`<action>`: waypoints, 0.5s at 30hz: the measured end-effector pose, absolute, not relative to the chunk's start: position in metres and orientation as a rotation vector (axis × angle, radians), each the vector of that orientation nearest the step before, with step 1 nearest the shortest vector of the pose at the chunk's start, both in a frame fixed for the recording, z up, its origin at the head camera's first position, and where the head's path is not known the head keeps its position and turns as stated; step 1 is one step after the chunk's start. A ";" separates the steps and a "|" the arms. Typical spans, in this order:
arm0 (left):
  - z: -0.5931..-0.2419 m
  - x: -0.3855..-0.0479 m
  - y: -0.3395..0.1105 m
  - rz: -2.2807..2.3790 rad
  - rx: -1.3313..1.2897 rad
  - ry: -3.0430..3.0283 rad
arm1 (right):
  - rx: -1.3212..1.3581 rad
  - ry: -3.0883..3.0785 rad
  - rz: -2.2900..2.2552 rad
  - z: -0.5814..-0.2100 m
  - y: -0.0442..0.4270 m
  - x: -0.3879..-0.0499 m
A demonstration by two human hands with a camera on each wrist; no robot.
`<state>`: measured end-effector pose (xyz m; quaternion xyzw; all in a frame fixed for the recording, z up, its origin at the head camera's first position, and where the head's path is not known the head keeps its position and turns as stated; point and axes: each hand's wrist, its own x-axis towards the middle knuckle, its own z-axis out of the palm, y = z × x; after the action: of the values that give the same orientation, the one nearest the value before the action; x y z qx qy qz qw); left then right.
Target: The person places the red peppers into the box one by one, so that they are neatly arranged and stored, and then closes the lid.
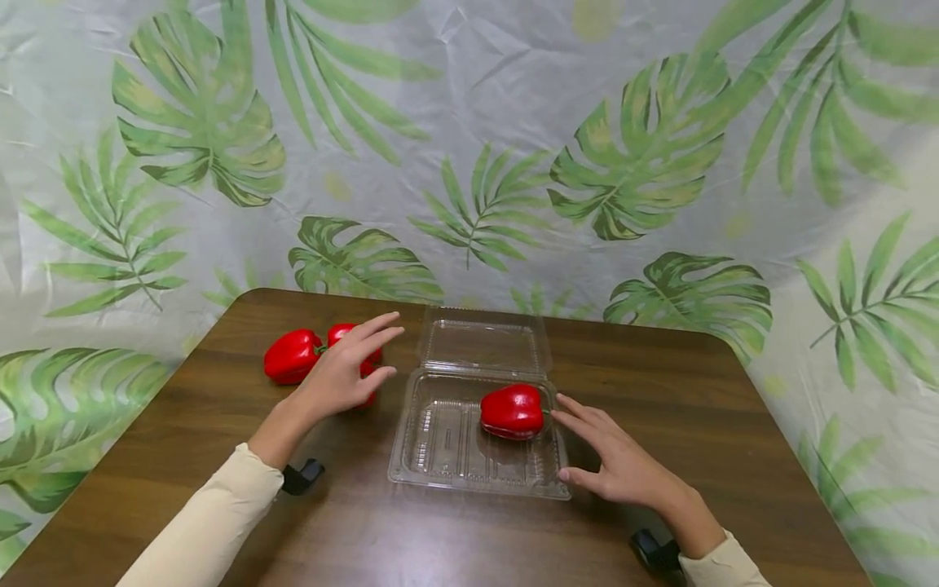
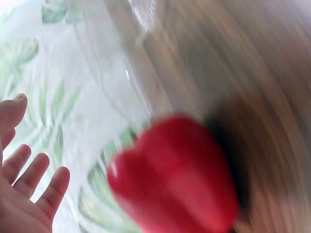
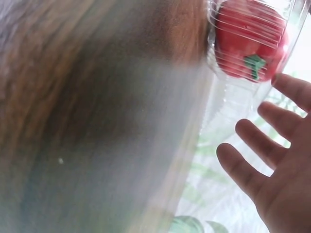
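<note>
A red bell pepper (image 1: 512,411) lies in the right part of a clear plastic clamshell container (image 1: 447,456), whose lid (image 1: 480,344) is folded back away from me. My right hand (image 1: 623,456) is at the container's right edge with fingers spread, close to the pepper's green stem (image 3: 254,64); whether it touches the edge I cannot tell. My left hand (image 1: 345,371) hovers by the other red bell peppers (image 1: 292,356) on the left, its fingers extended and holding nothing. It partly hides some of them. One pepper (image 2: 175,179) looms blurred beside that hand in the left wrist view.
Everything stands on a brown wooden table (image 1: 660,383) with rounded far corners. Behind it hangs a pale curtain (image 1: 484,106) printed with green leaves. Black wrist straps with small devices (image 1: 302,476) sit under both wrists.
</note>
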<state>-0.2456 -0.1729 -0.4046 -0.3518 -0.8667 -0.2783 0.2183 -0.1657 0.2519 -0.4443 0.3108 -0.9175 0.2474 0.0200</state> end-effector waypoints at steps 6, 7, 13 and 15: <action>-0.405 -0.239 -0.211 -0.712 -0.859 -2.420 | 0.959 -2.853 0.768 -0.445 0.253 -0.165; -0.405 -0.239 -0.215 -0.704 -0.848 -2.420 | 0.956 -2.853 0.769 -0.445 0.253 -0.165; -0.405 -0.235 -0.233 -0.688 -0.802 -2.412 | 0.949 -2.854 0.767 -0.445 0.254 -0.165; -0.406 -0.235 -0.238 -0.677 -0.790 -2.412 | 0.951 -2.854 0.762 -0.446 0.254 -0.165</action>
<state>-0.2348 -0.2378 -0.4056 -0.2910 -0.8880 -0.2491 0.2546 -0.1651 0.2538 -0.4457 0.3065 -0.9195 0.2455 0.0194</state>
